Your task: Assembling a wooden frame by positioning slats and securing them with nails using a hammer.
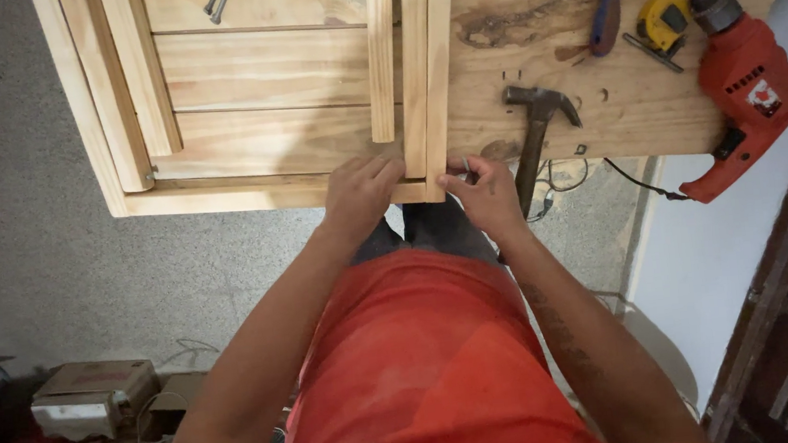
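Biggest thing: the wood counter [536,92] across the top of the frame, its near edge running just above my hands, right end stopping short of the pale wall at far right. On its left half lies the slatted pine frame [256,90], overhanging the counter's near edge w/ its lower left corner out over the grey floor [17,210]. Two upright rails sit side by side at centre; the frame's bottom right corner, where they meet the bottom rail, is right at my hands.

Red drill [747,91], upper right, lies at the counter's right edge, handle hanging off the corner, cord trailing down. Hammer [535,136] right of centre, head on the counter, handle sticking out past the near edge just beside my right hand. Blue-handled screwdriver [607,8] and yellow tape measure [664,20] near the top, well apart from my hands.

My left hand [358,196] rests on the frame's bottom rail, fingers curled over the edge, pressing it. My right hand [483,194] is at the corner's outer side, fingers pinched around something small; can't tell what.

Open room: bare floor to the left of frame, bare counter between the rails and hammer.
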